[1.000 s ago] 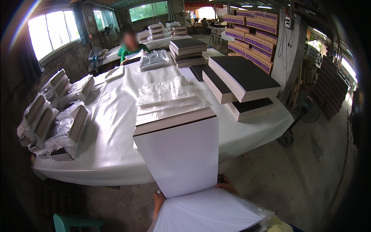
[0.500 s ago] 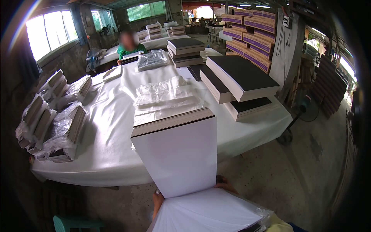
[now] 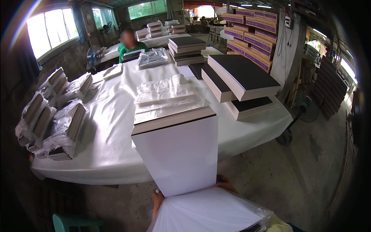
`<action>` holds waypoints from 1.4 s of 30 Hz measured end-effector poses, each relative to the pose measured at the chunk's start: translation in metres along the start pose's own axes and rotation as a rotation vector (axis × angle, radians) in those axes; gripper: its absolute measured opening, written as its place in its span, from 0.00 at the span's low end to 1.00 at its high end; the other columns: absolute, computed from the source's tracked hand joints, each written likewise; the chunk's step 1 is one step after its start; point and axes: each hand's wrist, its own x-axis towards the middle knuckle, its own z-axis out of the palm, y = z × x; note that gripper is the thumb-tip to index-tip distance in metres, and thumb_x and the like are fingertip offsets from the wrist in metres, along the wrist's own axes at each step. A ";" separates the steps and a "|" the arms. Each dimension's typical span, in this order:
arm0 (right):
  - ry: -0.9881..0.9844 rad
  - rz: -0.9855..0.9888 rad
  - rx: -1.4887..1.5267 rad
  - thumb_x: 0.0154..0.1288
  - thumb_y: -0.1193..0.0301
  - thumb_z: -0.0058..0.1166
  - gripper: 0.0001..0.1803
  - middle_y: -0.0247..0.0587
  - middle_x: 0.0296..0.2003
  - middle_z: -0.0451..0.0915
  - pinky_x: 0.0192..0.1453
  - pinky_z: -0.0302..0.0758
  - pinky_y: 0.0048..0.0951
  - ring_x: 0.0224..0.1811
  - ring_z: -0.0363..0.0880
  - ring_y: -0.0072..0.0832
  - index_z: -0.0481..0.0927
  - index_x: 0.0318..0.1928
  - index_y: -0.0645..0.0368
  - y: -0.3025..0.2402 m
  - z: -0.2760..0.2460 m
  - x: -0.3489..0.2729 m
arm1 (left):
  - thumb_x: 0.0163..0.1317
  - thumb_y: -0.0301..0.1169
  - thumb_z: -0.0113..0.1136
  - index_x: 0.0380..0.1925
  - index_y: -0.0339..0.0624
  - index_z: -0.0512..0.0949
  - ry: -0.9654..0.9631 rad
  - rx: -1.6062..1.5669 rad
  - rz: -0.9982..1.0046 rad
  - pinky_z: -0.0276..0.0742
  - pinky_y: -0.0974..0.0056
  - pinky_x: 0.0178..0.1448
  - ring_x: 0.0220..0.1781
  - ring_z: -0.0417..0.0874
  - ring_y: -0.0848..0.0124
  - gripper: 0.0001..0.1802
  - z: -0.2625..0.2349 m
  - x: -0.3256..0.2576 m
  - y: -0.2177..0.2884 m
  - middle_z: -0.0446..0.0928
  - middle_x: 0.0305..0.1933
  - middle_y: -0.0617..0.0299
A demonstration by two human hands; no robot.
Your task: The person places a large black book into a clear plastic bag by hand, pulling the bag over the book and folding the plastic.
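A thick stack of boards (image 3: 181,154), with a white face toward me, leans with its far end at the table edge. Its lower end sits in the mouth of a clear plastic bag (image 3: 201,210), which spreads over my front. At the bag mouth's left corner, my left hand (image 3: 157,198) is closed on the plastic beside the stack. My right hand (image 3: 226,183) grips the mouth at the right corner. The bag and stack hide parts of both hands' fingers. Just beyond the stack, more clear plastic bags (image 3: 162,92) lie flat on the table.
The table (image 3: 104,154) has a white cover. Plastic-wrapped board stacks (image 3: 69,120) stand at left, black-topped stacks (image 3: 243,75) at right. Across it sits a person in green (image 3: 131,48). A fan (image 3: 303,106) stands right, a green stool (image 3: 75,222) lower left, cartons (image 3: 251,36) behind.
My hands, the bag and the stack stay almost as they were. The whole view has shifted very slightly. The person across the table has shifted a little, with a dark board in front.
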 end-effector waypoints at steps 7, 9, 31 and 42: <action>-0.002 0.027 0.053 0.37 0.78 0.61 0.33 0.41 0.45 0.72 0.50 0.65 0.27 0.48 0.68 0.29 0.68 0.51 0.63 -0.004 0.004 0.001 | 0.48 0.30 0.50 0.31 0.30 0.75 -0.028 -0.125 -0.065 0.70 0.60 0.34 0.30 0.78 0.64 0.14 -0.002 -0.004 0.003 0.77 0.26 0.46; -0.008 0.025 0.084 0.37 0.79 0.60 0.34 0.42 0.45 0.72 0.51 0.65 0.28 0.48 0.67 0.29 0.68 0.52 0.63 -0.004 0.005 0.000 | 0.48 0.30 0.50 0.30 0.31 0.75 -0.030 -0.060 -0.039 0.70 0.60 0.34 0.30 0.78 0.64 0.13 -0.003 -0.005 0.006 0.77 0.26 0.47; -0.024 0.034 0.069 0.42 0.81 0.57 0.29 0.41 0.45 0.72 0.52 0.65 0.26 0.49 0.68 0.29 0.68 0.50 0.63 -0.009 0.005 -0.002 | 0.48 0.29 0.49 0.32 0.26 0.73 0.017 0.108 -0.077 0.71 0.58 0.36 0.32 0.79 0.56 0.15 -0.006 -0.020 0.043 0.76 0.28 0.41; -0.096 0.058 0.095 0.43 0.83 0.54 0.28 0.41 0.45 0.72 0.53 0.63 0.26 0.50 0.67 0.29 0.68 0.50 0.63 -0.007 -0.001 -0.001 | 0.48 0.26 0.48 0.31 0.28 0.73 0.025 -0.050 0.006 0.70 0.60 0.33 0.29 0.78 0.63 0.13 0.000 -0.005 0.004 0.77 0.26 0.43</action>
